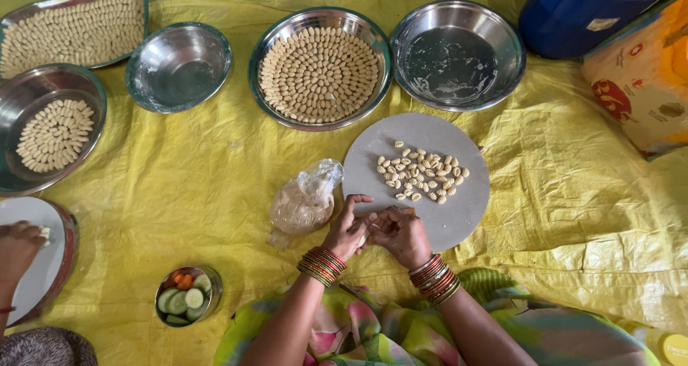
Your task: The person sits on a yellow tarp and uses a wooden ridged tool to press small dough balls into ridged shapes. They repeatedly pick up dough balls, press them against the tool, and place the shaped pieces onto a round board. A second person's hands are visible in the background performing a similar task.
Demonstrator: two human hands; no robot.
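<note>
- Hands meet at the near edge of the round grey board [459, 215]: the left hand [346, 231] and the right hand [403, 235] are pressed fingertip to fingertip, both curled shut around a small piece of dough [365, 227] that shows only as a pale sliver between them.
- Both wrists carry stacks of red and gold bangles [322, 265], and the forearms rise from a lap in green and pink patterned cloth [401, 334].
- Just left of the left hand lies a clear plastic bag of dough [302, 205], touching the board's left rim.
- Nearer the viewer on the left stands a small steel tin [188, 295] holding cucumber and carrot slices.
- At the far left edge another person's hand [18, 245] rests on a white board [39, 265].
- Beyond the hands, on the middle of the grey board, lies a loose scatter of shaped dough pieces [423, 174], well apart from the fingers.
- Farther off on the yellow sheet [201, 172] sit steel bowls: one filled with shaped pieces in rings [319, 68], an empty wet one [457, 54] to its right, an empty one [178, 66] to its left.
- Far left, a bowl [50, 133] and a tray [72, 29] hold more ordered pieces.
- A blue container [580, 15] stands at the far right.
</note>
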